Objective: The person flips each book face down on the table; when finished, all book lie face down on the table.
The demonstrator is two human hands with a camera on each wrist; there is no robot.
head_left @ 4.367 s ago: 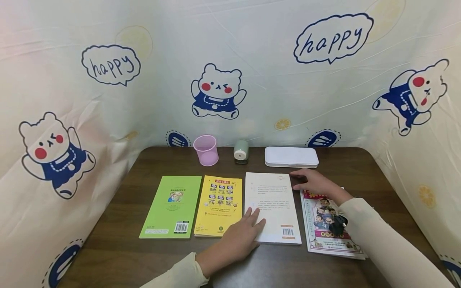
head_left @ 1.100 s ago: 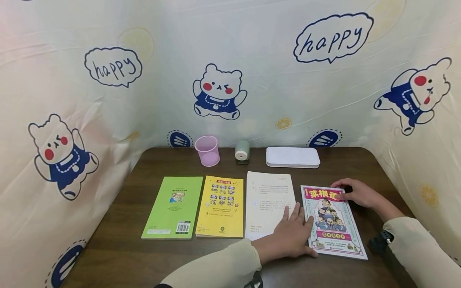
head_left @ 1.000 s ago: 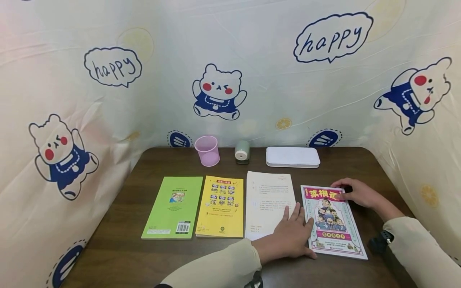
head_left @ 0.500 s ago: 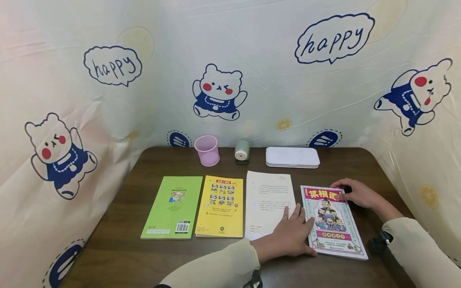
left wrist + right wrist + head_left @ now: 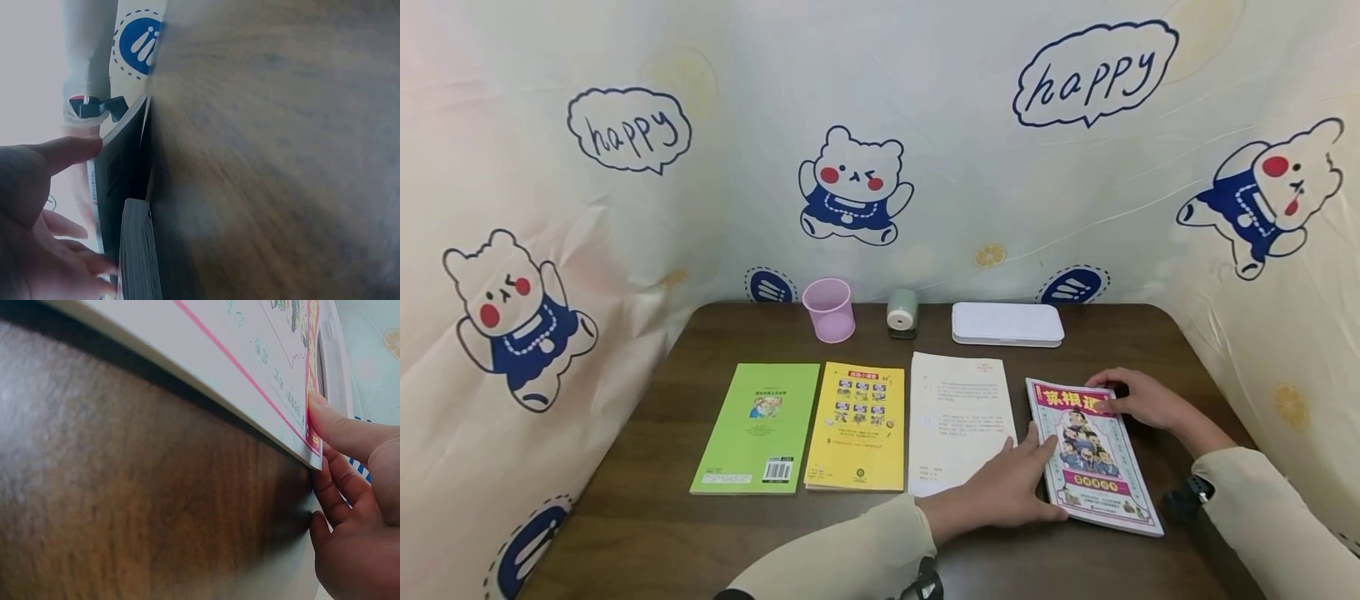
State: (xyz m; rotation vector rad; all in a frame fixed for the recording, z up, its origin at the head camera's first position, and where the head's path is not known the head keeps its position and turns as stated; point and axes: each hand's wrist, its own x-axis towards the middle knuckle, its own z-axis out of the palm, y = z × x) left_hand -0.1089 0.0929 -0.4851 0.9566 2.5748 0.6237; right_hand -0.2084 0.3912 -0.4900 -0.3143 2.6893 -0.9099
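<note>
A book with a magenta-and-white cover (image 5: 1093, 483) lies at the right of a row of books, its left edge raised a little from the table. My right hand (image 5: 1146, 400) pinches its far right corner; in the right wrist view the thumb (image 5: 344, 428) is on the cover and the fingers are below the edge. My left hand (image 5: 1000, 492) holds the near left corner, thumb at the near edge and fingers along the left side. In the left wrist view, a dark gap shows under that book, beside the page edges of the white book (image 5: 958, 417).
Left of the white book lie a yellow book (image 5: 857, 442) and a green book (image 5: 756, 442). A pink cup (image 5: 831, 312), a green pencil sharpener (image 5: 902, 312) and a white case (image 5: 1007, 323) stand along the back of the brown table (image 5: 647, 533), before a printed curtain (image 5: 962, 208).
Earlier both hands were at the white book; they moved right to the magenta book. In the last half second, my left fingers drew to its left edge, which rose slightly. My right hand kept its corner.
</note>
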